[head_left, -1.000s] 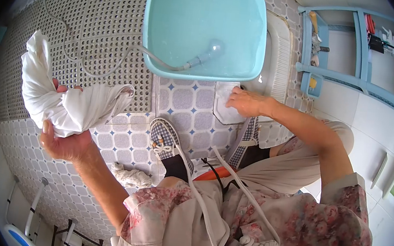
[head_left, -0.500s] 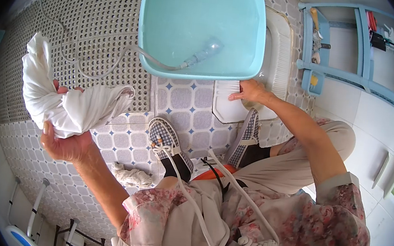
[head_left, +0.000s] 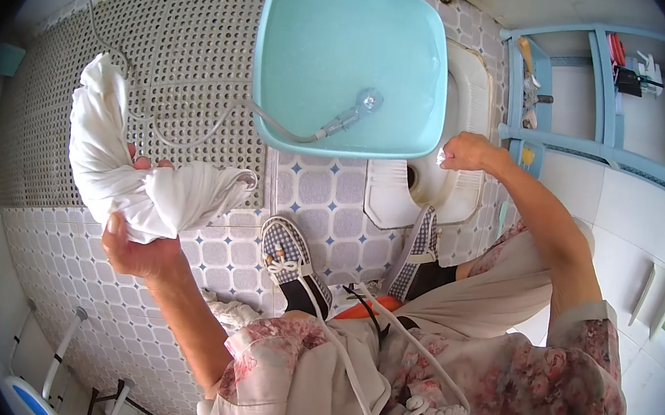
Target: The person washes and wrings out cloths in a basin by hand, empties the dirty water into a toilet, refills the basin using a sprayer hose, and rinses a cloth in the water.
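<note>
My left hand (head_left: 141, 256) is closed round a bunched, twisted white cloth (head_left: 139, 195), held up over the floor with its fingers showing through the folds. To the right, my right hand (head_left: 472, 152) is closed above the squat toilet (head_left: 387, 193), close to the basin's corner. A small white bit shows at its fingertips, too small to name. The light-blue basin (head_left: 342, 38) holds water and partly covers the toilet. Inside it lies a clear shower head (head_left: 369, 100) on a grey hose (head_left: 211, 126).
Perforated grey matting (head_left: 194, 55) covers the floor at the left. A blue shelf rack (head_left: 609, 83) with brushes stands at the right. A wrung whitish cloth (head_left: 229, 308) lies on the tiles behind my left foot. Metal-legged stands (head_left: 62, 349) are at the lower left.
My right hand has moved right, away from the basin's lower edge, and its fingers have closed. The left hand still holds the white cloth. The whole view has shifted slightly.
</note>
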Tool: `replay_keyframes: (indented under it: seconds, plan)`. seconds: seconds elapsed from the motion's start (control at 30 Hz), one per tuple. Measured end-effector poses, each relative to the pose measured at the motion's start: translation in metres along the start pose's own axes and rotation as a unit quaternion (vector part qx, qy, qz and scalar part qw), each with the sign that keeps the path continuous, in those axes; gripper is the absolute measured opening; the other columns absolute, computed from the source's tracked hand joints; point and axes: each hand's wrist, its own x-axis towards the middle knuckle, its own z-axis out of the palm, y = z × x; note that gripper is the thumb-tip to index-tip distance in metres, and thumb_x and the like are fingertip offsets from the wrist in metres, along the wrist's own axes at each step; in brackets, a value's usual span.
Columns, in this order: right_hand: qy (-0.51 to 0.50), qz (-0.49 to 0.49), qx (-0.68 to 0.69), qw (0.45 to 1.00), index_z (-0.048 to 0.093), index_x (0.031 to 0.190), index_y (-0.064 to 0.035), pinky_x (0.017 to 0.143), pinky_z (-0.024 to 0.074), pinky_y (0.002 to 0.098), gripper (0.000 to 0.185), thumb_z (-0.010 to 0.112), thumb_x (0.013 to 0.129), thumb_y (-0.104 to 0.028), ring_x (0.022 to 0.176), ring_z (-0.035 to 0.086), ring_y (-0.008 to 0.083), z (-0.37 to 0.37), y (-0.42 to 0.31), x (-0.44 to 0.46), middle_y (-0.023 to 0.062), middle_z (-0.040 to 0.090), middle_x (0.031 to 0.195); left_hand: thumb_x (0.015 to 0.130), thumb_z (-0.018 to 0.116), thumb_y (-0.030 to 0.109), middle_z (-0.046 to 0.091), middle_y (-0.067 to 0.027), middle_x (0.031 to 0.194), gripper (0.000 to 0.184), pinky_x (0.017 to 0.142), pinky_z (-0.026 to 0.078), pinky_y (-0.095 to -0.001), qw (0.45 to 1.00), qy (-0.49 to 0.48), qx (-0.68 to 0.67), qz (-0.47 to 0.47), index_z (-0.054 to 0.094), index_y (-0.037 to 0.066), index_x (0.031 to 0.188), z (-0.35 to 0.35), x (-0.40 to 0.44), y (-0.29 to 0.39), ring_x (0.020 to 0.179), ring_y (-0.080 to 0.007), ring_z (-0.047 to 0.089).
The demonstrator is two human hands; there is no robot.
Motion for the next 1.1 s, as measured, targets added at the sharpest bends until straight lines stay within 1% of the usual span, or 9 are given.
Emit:
replay_keyframes:
  seconds: [0.17, 0.27, 0.37, 0.5, 0.57, 0.7, 0.9, 1.03, 1.1]
  plan:
    - [-0.013, -0.049, 0.176, 0.983, 0.070, 0.082, -0.0053, 0.075, 0.0530, 0.0441, 0.031, 0.067, 0.085, -0.037, 0.079, 0.068, 0.0297, -0.076, -0.032, -0.036, 0.0092, 0.072, 0.078, 0.074, 0.057, 0.031, 0.048, -0.0257, 0.136, 0.086, 0.104, 0.044, -0.0559, 0.999, 0.012, 0.008, -0.029, 0.028, -0.008, 0.145, 0.008, -0.002, -0.006, 0.115, -0.0336, 0.057]
    - [0.169, -0.106, 0.265, 0.943, 0.069, 0.090, -0.0057, 0.081, 0.0527, 0.0424, 0.025, 0.065, 0.088, -0.030, 0.087, 0.068, 0.0280, -0.081, -0.046, -0.020, 0.0116, 0.072, 0.087, 0.073, 0.058, 0.032, 0.049, -0.0261, 0.134, 0.088, 0.103, 0.044, -0.0543, 0.998, -0.033, 0.009, -0.054, 0.028, -0.008, 0.145, 0.016, -0.005, -0.011, 0.113, -0.0342, 0.058]
    - [0.363, -0.090, 0.076, 0.924, 0.069, 0.100, -0.0067, 0.089, 0.0505, 0.0433, 0.021, 0.065, 0.087, -0.023, 0.105, 0.063, 0.0294, -0.060, -0.055, 0.021, 0.0148, 0.069, 0.107, 0.069, 0.061, 0.028, 0.054, -0.0308, 0.123, 0.088, 0.092, 0.051, -0.0503, 0.998, -0.043, 0.004, -0.051, 0.030, -0.012, 0.141, 0.033, -0.009, -0.018, 0.102, -0.0369, 0.061]
    - [0.137, -0.046, -0.104, 0.984, 0.065, 0.117, -0.0051, 0.099, 0.0442, 0.0497, 0.035, 0.066, 0.085, -0.019, 0.121, 0.050, 0.0383, -0.072, -0.084, 0.030, 0.0154, 0.059, 0.128, 0.066, 0.063, 0.026, 0.060, -0.0310, 0.108, 0.087, 0.086, 0.053, -0.0485, 0.997, -0.056, 0.006, -0.044, 0.034, -0.014, 0.138, 0.046, -0.008, -0.015, 0.092, -0.0373, 0.064]
    - [0.279, -0.067, -0.032, 0.957, 0.059, 0.127, -0.0056, 0.102, 0.0423, 0.0493, 0.045, 0.066, 0.085, -0.020, 0.122, 0.048, 0.0378, -0.078, -0.092, 0.015, 0.0171, 0.058, 0.129, 0.067, 0.065, 0.028, 0.060, -0.0291, 0.108, 0.087, 0.086, 0.052, -0.0481, 0.997, -0.060, -0.009, -0.045, 0.035, -0.013, 0.137, 0.040, -0.007, -0.014, 0.092, -0.0374, 0.063]
    - [0.551, 0.080, 0.080, 0.827, 0.050, 0.137, -0.0035, 0.106, 0.0395, 0.0490, 0.060, 0.069, 0.085, -0.026, 0.126, 0.046, 0.0375, -0.069, -0.085, 0.009, 0.0210, 0.054, 0.132, 0.068, 0.067, 0.030, 0.060, -0.0281, 0.112, 0.086, 0.085, 0.054, -0.0483, 0.992, -0.041, -0.068, -0.095, 0.037, -0.012, 0.137, 0.028, -0.005, -0.009, 0.093, -0.0378, 0.064]
    - [0.448, 0.245, 0.449, 0.733, 0.042, 0.141, -0.0027, 0.103, 0.0424, 0.0479, 0.065, 0.065, 0.090, -0.036, 0.124, 0.052, 0.0405, 0.032, -0.090, 0.037, 0.0226, 0.055, 0.134, 0.065, 0.068, 0.023, 0.059, -0.0289, 0.116, 0.089, 0.085, 0.058, -0.0486, 0.983, -0.025, -0.047, -0.176, 0.034, -0.011, 0.140, 0.035, -0.023, -0.045, 0.094, -0.0410, 0.067]
    - [0.393, 0.251, 0.742, 0.482, 0.048, 0.132, 0.0014, 0.090, 0.0490, 0.0397, 0.048, 0.054, 0.099, -0.033, 0.103, 0.063, 0.0298, 0.021, -0.132, 0.026, 0.0171, 0.065, 0.113, 0.065, 0.067, 0.013, 0.059, -0.0249, 0.118, 0.083, 0.091, 0.056, -0.0490, 0.968, -0.053, -0.030, -0.242, 0.036, -0.008, 0.139, 0.020, -0.026, -0.082, 0.099, -0.0371, 0.067]
    - [0.443, 0.231, 0.744, 0.444, 0.050, 0.129, 0.0015, 0.088, 0.0485, 0.0378, 0.041, 0.050, 0.101, -0.029, 0.100, 0.061, 0.0250, 0.041, -0.124, 0.054, 0.0150, 0.065, 0.111, 0.067, 0.065, 0.008, 0.059, -0.0207, 0.121, 0.079, 0.096, 0.054, -0.0480, 0.967, -0.055, -0.034, -0.247, 0.037, -0.005, 0.140, 0.017, -0.023, -0.101, 0.104, -0.0342, 0.065]
